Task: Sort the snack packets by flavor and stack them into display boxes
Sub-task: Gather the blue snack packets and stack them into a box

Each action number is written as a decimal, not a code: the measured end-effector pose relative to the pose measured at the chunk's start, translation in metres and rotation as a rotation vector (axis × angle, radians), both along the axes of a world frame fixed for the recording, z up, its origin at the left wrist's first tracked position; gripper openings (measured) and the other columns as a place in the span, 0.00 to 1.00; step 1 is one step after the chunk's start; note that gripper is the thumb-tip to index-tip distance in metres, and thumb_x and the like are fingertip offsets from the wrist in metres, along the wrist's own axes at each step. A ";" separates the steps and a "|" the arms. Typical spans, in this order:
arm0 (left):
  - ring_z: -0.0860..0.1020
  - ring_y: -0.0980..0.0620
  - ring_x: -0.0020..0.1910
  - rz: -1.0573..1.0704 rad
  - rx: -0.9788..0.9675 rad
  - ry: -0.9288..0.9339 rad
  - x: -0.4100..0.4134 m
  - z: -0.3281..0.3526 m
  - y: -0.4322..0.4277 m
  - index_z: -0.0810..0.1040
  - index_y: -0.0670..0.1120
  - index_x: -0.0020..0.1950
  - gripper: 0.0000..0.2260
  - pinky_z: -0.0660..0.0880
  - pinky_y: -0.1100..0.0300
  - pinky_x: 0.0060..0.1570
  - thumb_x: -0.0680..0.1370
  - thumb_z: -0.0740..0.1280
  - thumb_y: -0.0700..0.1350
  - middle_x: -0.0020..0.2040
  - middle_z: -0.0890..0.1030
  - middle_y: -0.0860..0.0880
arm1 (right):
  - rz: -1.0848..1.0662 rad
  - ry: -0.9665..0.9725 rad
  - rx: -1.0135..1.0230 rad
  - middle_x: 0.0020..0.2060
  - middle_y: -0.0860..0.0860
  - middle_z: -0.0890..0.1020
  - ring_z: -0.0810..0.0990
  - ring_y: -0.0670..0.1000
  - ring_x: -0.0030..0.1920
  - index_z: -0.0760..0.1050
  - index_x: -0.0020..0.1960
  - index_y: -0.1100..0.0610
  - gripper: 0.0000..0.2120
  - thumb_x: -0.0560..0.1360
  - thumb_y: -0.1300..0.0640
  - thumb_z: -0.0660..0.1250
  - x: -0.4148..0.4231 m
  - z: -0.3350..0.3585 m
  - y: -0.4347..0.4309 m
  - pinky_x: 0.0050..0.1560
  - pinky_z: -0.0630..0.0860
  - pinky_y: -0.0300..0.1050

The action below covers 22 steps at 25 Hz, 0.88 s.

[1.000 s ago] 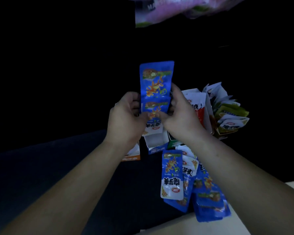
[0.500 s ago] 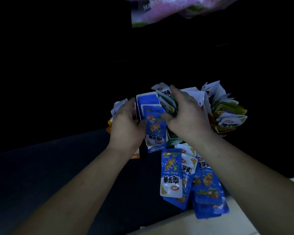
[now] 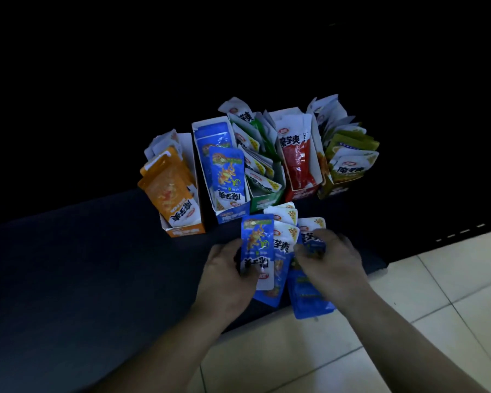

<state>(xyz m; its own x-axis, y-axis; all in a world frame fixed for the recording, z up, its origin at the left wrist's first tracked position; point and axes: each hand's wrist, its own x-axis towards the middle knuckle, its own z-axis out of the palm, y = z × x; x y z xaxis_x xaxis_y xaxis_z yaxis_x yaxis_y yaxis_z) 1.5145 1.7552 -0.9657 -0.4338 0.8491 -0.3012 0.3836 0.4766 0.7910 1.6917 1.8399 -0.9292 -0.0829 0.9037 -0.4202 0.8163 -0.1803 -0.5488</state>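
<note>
Five open display boxes stand in a row towards the far edge of the dark worktop (image 3: pixel 68 265), touching or nearly so. From the left they are an orange box (image 3: pixel 183 231) with orange packets, a blue box (image 3: pixel 233 217) with blue packets leaning in it, a green box (image 3: pixel 267 200) full of white-topped packets, a red box (image 3: pixel 301 191) with red ones, and an olive box (image 3: pixel 335 190) whose packets fan out past its rim. Just in front of the blue and green boxes, at the near edge of the worktop, lies a loose pile (image 3: pixel 309 303) of blue packets, and its nearest ones hang out over the tiled floor (image 3: pixel 408 293). Both hands are at this pile. The left hand (image 3: pixel 227 279) holds one blue packet (image 3: pixel 257 245) by its left side, thumb on the front, printed face up and long axis pointing at the boxes. The right hand (image 3: pixel 333 269) lies on the right part of the pile with its fingers curled round the top of another packet there. Dim light hides how many packets each hand has.
</note>
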 end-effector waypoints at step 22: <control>0.75 0.47 0.61 -0.069 -0.237 -0.044 0.067 0.006 0.029 0.72 0.58 0.70 0.21 0.76 0.49 0.62 0.77 0.66 0.59 0.61 0.73 0.48 | 0.032 0.101 0.072 0.65 0.39 0.78 0.79 0.45 0.59 0.53 0.79 0.29 0.33 0.82 0.49 0.65 0.016 -0.005 -0.026 0.58 0.77 0.45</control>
<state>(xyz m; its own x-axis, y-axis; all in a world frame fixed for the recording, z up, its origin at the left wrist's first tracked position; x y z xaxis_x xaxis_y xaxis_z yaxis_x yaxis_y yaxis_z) 1.5815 1.7846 -0.9594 -0.3590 0.7800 -0.5126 0.3893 0.6243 0.6773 1.7074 1.8142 -0.9343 -0.1505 0.9274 -0.3425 0.7609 -0.1125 -0.6390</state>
